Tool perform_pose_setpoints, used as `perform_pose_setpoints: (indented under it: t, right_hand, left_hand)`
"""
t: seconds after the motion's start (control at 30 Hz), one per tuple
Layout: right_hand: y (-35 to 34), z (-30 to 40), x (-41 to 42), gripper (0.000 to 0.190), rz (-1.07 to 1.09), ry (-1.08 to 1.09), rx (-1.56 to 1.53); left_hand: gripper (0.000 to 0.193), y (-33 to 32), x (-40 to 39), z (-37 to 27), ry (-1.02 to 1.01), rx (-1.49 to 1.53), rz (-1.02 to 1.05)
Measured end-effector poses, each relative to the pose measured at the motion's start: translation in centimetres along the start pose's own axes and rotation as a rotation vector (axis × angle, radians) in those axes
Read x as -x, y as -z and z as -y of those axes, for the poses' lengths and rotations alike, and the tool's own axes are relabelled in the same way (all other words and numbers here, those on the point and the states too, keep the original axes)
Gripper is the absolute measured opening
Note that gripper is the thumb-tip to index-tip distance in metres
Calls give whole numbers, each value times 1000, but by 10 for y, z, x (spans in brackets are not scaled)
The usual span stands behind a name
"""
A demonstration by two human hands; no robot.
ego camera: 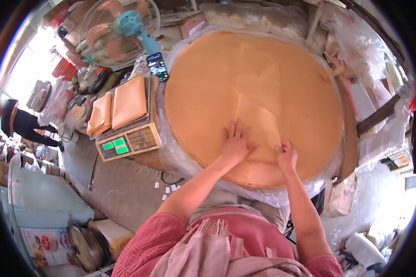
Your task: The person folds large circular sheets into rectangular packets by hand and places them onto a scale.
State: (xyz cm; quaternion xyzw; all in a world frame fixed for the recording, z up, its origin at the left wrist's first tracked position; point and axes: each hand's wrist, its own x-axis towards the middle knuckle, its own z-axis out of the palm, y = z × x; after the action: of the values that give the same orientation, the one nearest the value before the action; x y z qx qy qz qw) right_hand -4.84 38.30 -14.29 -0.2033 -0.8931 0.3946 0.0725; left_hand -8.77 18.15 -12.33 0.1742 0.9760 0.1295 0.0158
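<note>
A large round stack of thin orange sheets (201,86) lies before me on clear plastic film (180,152). On its top, a sheet is folded inward into a narrower strip (258,117). My left hand (236,143) rests on the sheet with its fingers spread, pressing near the fold. My right hand (287,152) pinches the folded sheet's right edge between thumb and fingers. To the left, folded orange sheets (130,102) lie in two piles on the platform of a digital scale (128,142) with lit green displays.
A fan (130,24) and a phone (157,67) with a lit screen stand beyond the scale. A wooden beam (379,116) juts in at the right. Bagged goods (57,100) and a person (24,123) are at the far left. Paper scraps (167,190) lie on the floor.
</note>
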Motion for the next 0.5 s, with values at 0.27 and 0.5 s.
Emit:
perform_pose_setpoints:
  t: [0.27, 0.5]
  right_hand:
    - [12, -16, 17, 42, 62, 63, -202]
    - [29, -3, 16, 37, 125, 0, -123]
  left_hand:
    - [72, -16, 3, 6, -43, 20, -45]
    - [72, -9, 1, 2, -47, -29, -35]
